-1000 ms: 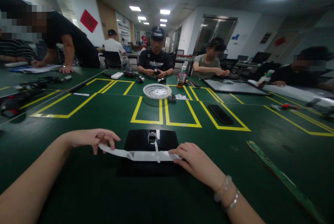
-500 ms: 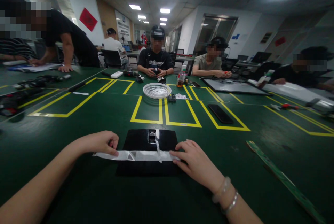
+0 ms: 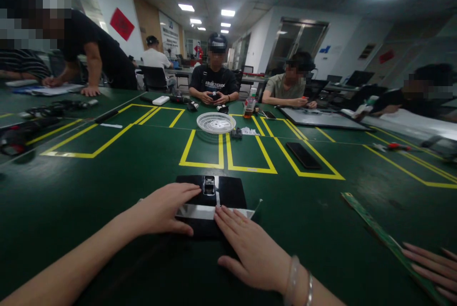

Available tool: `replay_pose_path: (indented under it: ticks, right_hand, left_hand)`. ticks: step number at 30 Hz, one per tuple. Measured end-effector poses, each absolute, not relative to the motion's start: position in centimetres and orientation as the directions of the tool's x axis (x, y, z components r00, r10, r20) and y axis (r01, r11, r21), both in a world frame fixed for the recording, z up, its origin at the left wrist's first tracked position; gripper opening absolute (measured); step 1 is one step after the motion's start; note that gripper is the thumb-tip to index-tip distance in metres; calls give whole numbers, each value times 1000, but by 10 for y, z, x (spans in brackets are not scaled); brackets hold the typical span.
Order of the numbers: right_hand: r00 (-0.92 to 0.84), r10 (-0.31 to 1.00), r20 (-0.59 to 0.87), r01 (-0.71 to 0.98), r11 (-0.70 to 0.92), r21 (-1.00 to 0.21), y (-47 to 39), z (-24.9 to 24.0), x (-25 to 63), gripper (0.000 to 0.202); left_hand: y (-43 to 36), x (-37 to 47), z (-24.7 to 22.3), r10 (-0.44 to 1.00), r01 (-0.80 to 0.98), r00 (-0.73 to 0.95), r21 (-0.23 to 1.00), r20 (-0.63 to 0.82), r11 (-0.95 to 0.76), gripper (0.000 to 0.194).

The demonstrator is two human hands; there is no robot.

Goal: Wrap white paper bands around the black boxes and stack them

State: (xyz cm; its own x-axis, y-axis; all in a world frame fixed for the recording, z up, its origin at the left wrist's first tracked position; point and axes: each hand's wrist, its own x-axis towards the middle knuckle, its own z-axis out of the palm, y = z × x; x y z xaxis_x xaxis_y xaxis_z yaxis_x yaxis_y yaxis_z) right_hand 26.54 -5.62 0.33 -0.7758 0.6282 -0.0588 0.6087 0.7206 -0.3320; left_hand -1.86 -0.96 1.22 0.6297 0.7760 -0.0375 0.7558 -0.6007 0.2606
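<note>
A flat black plate (image 3: pixel 230 187) with a small square metal fitting (image 3: pixel 209 185) lies on the green table in front of me. A pale, shiny strip of tape (image 3: pixel 202 212) runs across it, and its right end curls up past the plate's edge. My left hand (image 3: pixel 162 211) is open over the plate's left side, fingers reaching toward the fitting, thumb below the strip. With fingers stretched out, my right hand (image 3: pixel 246 244) lies flat on the strip right of its middle. A narrow, short strip (image 3: pixel 217 198) runs from the fitting to the tape.
At the right, another person's hand (image 3: pixel 432 268) touches a long green board (image 3: pixel 378 234). A black phone (image 3: pixel 303 155), a white basket (image 3: pixel 216 123) and a bottle (image 3: pixel 249 107) stand or lie farther off. Yellow tape outlines (image 3: pixel 203 165) mark the table. Several people sit or lean around it.
Both my hands have moved inward from the strip's ends and now lie spread over the plate and strip. Another person's hand has appeared at the lower right, on the green board.
</note>
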Motion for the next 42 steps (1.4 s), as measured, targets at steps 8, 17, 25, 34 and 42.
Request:
replay_pose_path:
  ticks: [8,17,25,34,42]
  right_hand:
    - [-762,634,-134,633,685,-361,-57,7,264,86]
    - [-676,698,237,659,716,-232,-46,0,276,66]
    - [-454,689,565,646,691,-324,-31,-1,291,36]
    - [-462,682,567,629,703,-332,-32,-2,290,29]
    - [-499,708,500,632,692,-349,-33,-2,289,31]
  left_hand:
    - [-15,6,-7,710,697,704,213,-22,-685,101]
    - [-15,12,-7,701,686,713,204,4,-698,99]
    - [-5,1,3,716,688,689,211,112,-695,87]
    - [45,-87,0,900,935,322,50,294,-351,66]
    - [56,-167,-1,971,995,-91,-28,222,100,71]
